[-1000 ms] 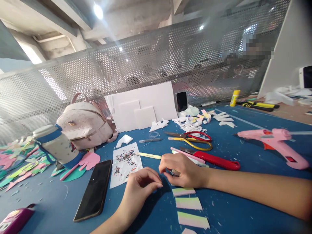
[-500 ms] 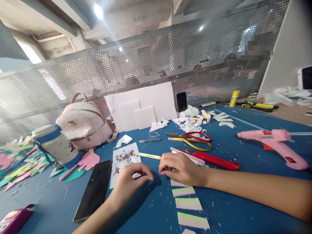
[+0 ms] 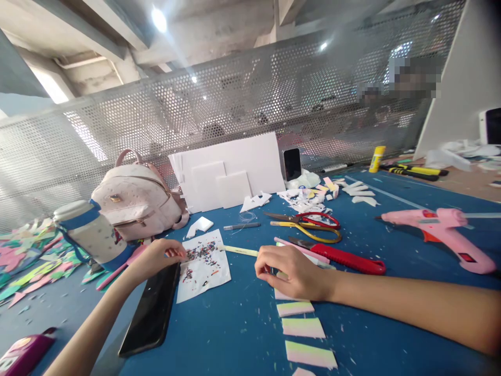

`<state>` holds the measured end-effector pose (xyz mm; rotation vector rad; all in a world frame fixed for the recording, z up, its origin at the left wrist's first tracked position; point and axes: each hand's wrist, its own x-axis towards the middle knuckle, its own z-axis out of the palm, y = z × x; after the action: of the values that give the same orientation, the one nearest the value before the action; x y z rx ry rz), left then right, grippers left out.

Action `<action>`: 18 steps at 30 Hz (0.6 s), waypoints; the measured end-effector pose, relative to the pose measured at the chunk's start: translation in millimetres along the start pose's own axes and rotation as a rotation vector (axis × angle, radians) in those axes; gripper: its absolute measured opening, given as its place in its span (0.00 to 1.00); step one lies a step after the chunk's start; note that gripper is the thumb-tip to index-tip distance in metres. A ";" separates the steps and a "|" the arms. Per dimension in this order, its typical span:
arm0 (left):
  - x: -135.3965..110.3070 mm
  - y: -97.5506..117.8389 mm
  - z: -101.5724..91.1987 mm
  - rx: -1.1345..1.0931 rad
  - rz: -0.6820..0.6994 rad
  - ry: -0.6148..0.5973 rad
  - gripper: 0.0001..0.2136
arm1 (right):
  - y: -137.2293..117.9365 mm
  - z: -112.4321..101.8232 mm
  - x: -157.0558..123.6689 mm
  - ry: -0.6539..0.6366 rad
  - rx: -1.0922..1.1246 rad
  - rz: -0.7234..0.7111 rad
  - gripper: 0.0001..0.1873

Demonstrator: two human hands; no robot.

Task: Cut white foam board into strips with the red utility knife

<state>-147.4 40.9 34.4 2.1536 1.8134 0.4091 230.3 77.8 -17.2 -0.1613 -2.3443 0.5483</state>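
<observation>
On my feed, the left hand (image 3: pixel 160 257) has swung away from the right hand (image 3: pixel 293 272) and over to the left edge of the white paper (image 3: pixel 219 280); the right has kept its place. The biggest thing I see under them is the blue desk (image 3: pixel 227 334). At its far side stand white boards (image 3: pixel 258 156), with a pale pink backpack (image 3: pixel 131 206) to their left. A pink glue gun (image 3: pixel 444 230) lies well to the right, and a dark phone (image 3: pixel 152 313) lies beside the paper, its far end under my left wrist. My left hand is loosely curled, fingertips at the scattered pieces; I can't tell whether it has picked anything up. My right hand is bent, fingertips drawn toward the thumb, at the far end of a row of pink-and-green strips (image 3: pixel 303 327); I can't make out whether it grips one. Near its knuckles lies a yellow pen (image 3: pixel 240 251). Smallest are the coloured bits (image 3: pixel 200 252), strewn in clusters on the paper.
</observation>
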 end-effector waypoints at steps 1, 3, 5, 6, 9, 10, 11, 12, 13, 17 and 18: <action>0.2 -1.9 1.5 0.001 0.000 -0.012 0.06 | -0.2 -0.2 0.2 -0.001 0.002 -0.001 0.04; 0.4 -0.2 5.9 -0.002 0.009 -0.021 0.06 | -0.9 -0.7 1.2 -0.002 0.007 -0.002 0.05; 0.9 6.0 11.3 -0.010 0.029 -0.015 0.06 | -1.6 -1.1 2.2 -0.006 0.007 -0.005 0.05; 1.2 9.6 14.1 -0.014 0.041 -0.010 0.06 | -1.7 -1.2 2.5 -0.007 0.005 -0.007 0.05; 2.4 19.4 22.8 -0.021 0.068 0.002 0.07 | -1.5 -0.8 2.7 -0.011 0.003 -0.017 0.05; 2.8 21.6 25.4 -0.020 0.071 0.008 0.07 | -1.3 -0.6 2.6 -0.009 0.003 -0.020 0.05; 3.3 23.2 27.7 -0.017 0.072 0.017 0.07 | -1.0 -0.4 2.4 -0.008 0.004 -0.023 0.04; 3.7 24.3 29.7 -0.014 0.071 0.027 0.07 | -0.9 -0.3 2.2 -0.009 0.005 -0.026 0.04; 4.1 24.8 31.4 -0.012 0.070 0.036 0.07 | -0.7 -0.3 2.1 -0.008 0.003 -0.028 0.04; 6.2 23.6 36.3 -0.004 0.068 0.055 0.07 | -0.6 -0.8 2.0 -0.019 -0.006 -0.025 0.04; 6.7 22.6 37.4 -0.002 0.068 0.058 0.07 | -0.7 -0.9 2.0 -0.022 -0.007 -0.023 0.04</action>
<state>-110.9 42.3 9.4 2.2289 1.7726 0.4937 229.4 78.0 -15.0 -0.1319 -2.3668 0.5327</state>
